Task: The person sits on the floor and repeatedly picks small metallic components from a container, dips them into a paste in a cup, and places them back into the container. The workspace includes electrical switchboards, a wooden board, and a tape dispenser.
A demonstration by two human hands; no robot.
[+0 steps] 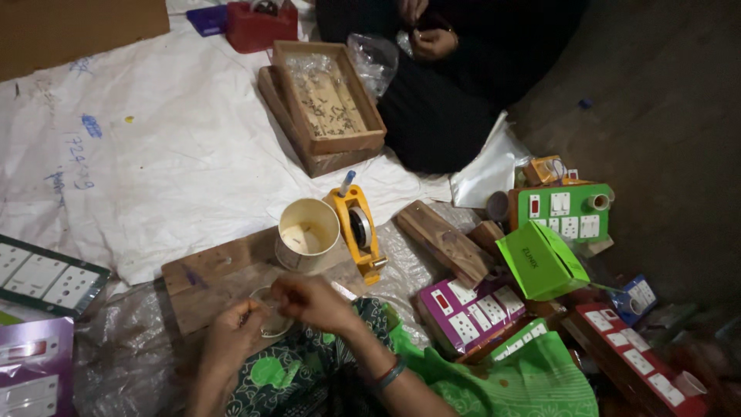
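Note:
My left hand (231, 333) and my right hand (312, 300) meet over a small clear round dish (270, 318) that rests on a wooden board (208, 282). The left hand's fingers pinch something thin at the dish's edge; what it is stays too small to tell. My right hand curls over the dish's far side, fingers closed, its contents hidden. A cream cup (307, 234) stands just beyond the hands, and a yellow tape dispenser (359, 232) lies to its right.
Another person in black (455, 69) sits at the top, hands together. Stacked wooden trays (324, 104) lie on a white sheet (147, 147). Switch-socket boards in green (559, 212), purple (467, 313) and red (633, 359), a green box (540, 261), and a wood block (444, 241) crowd the right.

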